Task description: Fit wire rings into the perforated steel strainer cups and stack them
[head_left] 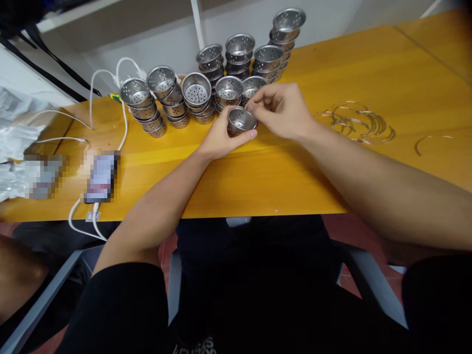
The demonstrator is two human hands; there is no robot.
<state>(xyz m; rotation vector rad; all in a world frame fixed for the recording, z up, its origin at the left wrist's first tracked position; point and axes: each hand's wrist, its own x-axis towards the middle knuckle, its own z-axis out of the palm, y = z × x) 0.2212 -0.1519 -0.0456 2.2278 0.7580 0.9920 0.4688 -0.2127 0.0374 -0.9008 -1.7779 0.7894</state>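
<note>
My left hand is wrapped round a small perforated metal strainer cup, holding it a little above the table with its mouth up. At the cup's far right rim, the fingers of my right hand are pinched together. What sits between those fingertips, if anything, is too small to make out. Just behind my hands stand stacks of similar strainer cups. A loose pile of thin curved metal wires lies to the right, beyond my right forearm, and one single curved wire lies farther right.
More stacked cups line the back of the wooden table. At left lie a phone with a white cable and clear plastic bags. Another person's arm shows at the lower left.
</note>
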